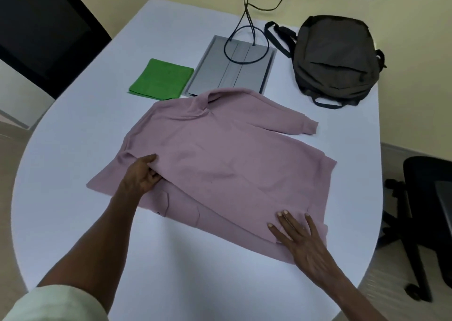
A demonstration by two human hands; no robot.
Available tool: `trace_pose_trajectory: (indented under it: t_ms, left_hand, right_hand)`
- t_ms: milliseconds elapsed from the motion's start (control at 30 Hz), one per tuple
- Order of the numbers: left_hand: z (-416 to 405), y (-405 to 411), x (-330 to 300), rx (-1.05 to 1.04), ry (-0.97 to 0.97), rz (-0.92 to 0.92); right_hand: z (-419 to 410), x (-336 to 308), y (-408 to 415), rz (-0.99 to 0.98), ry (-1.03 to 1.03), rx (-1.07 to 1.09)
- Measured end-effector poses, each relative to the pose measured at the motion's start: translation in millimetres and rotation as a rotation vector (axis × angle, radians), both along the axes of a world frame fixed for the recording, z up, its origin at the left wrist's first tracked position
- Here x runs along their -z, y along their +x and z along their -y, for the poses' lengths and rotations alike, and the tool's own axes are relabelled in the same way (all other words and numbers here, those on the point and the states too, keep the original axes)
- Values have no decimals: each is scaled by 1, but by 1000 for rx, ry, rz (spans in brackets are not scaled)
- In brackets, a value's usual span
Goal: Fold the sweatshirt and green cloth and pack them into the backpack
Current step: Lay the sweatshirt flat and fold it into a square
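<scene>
A pink sweatshirt (220,159) lies spread on the white table (73,223), partly folded, with one sleeve stretched out toward the right. My left hand (144,174) grips a fold of fabric at the sweatshirt's left edge, thumb on top and fingers tucked under. My right hand (298,240) presses flat on the near right corner with straight fingers. A green cloth (162,78) lies folded in a neat rectangle beyond the sweatshirt on the left. The dark grey backpack (337,56) sits at the far right of the table; whether it is zipped I cannot tell.
A grey cable hatch (234,69) is set in the table between the cloth and the backpack, with cables (247,15) rising to wall sockets. A black office chair (425,213) stands by the table's right edge. A dark panel (44,27) fills the far left.
</scene>
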State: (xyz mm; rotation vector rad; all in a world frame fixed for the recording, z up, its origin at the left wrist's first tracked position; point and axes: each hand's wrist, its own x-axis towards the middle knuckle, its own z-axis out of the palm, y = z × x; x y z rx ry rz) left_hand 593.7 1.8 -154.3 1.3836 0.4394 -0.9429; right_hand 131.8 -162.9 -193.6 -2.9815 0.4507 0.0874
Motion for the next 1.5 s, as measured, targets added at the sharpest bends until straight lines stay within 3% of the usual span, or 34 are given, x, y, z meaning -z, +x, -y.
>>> trace_pose_trajectory:
  t_ms: [300,433,533,600,667,700,767,833,1100,1300,1400,1500]
  left_hand:
    - [-21,8,17,63,144,114]
    - [-32,20,33,122,289,472]
    - [-29,2,19,184,536,604]
    - [-21,-10,14,247,721,959]
    - [-20,-16,18,470,700,1351]
    - [-20,-13,25,666,669,1463]
    - [-22,-4,36,1027,712,1324]
    - [-27,3,41,1176,843,1068]
    - [-22,8,38,1170,927,962]
    - [-14,-14,37,1056,988,1033]
    - [-9,-30,35,1016,972,1121]
    - [1,-27,30,981,927,1140]
  right_hand:
    - [-18,8,-13,-50,41,73]
    - [-26,-2,4,5,47,208]
    - [-36,-17,39,132,70,234]
    - [-39,-20,60,116,60,169]
    - [-40,-10,67,18,48,128]
    - [-40,-3,65,-37,45,127]
    - [-39,11,55,-135,39,141]
    - [-39,19,47,-192,38,159]
    - [-39,21,52,-264,36,180]
    - [-41,13,57,-308,103,171]
    - [-43,-1,63,-230,179,240]
    - [-26,-23,82,54,175,325]
